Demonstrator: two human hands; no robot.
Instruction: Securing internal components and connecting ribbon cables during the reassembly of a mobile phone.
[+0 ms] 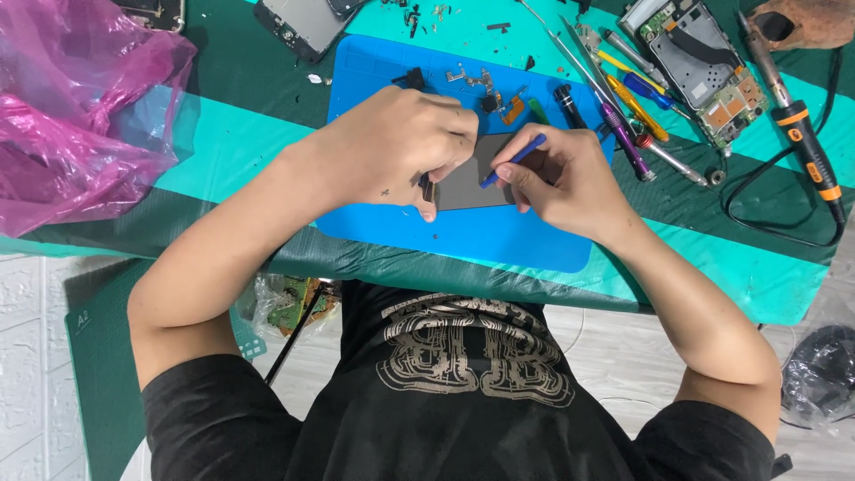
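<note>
The worktop [267, 116] is lying under teal and dark green sheeting, carrying a smooth blue mat [499, 236] as landmark. At the mat's centre a flat grey phone panel [468, 178] is resting; the left hand [401, 142] is gripping its left edge, pinning it. The right hand [561, 178] is pinching a slim blue pry tool [515, 158], tip on the panel. Prying appears underway; continuing calls for steady, shallow leverage. Small metal parts [476, 82] are lying at the mat's far edge; screwdrivers [623, 107] right of it.

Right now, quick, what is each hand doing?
Left hand: fingers closed, pinching the edge of the flat grey rectangular phone panel.
Right hand: fingers closed around a thin blue plastic stick tool.
</note>
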